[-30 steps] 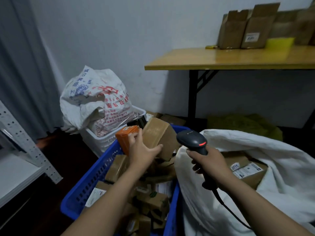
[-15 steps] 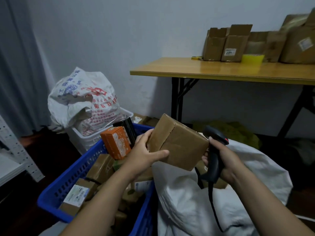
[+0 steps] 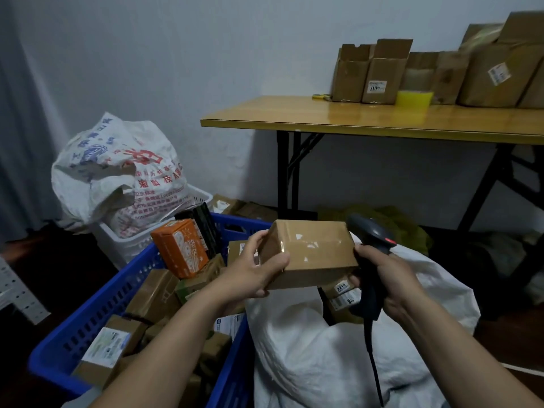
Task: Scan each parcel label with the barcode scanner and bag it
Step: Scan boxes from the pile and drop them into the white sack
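**A:** How far has the job got?

**B:** Early to middle, I'd judge. At seven o'clock the blue crate [image 3: 97,313] is heaped with parcels yet to be scanned. There's one orange box [image 3: 179,245] at its far rim and one black box [image 3: 203,225] behind that. The brown ones are piled too deep to count, with a dozen or more showing.

**A:** And the one in hand?

**B:** One brown parcel [image 3: 312,248], dead centre, held above the gap between crate and bag. The left hand [image 3: 254,270] wraps fingers and thumb round its left end. No label shows on the faces turned this way, only glossy tape, so I doubt it has been scanned.

**A:** The scanner?

**B:** One barcode scanner [image 3: 372,234], at three o'clock of the parcel, its head just behind the parcel's top right corner. The right hand [image 3: 388,278] is clenched round the handle. Whether its fingertips touch the parcel's right edge, I cannot tell.

**A:** Bagged so far?

**B:** One white bag [image 3: 323,357] at five o'clock, mouth open. At least one labelled parcel [image 3: 341,290] shows inside, perhaps two, and more may lie hidden.
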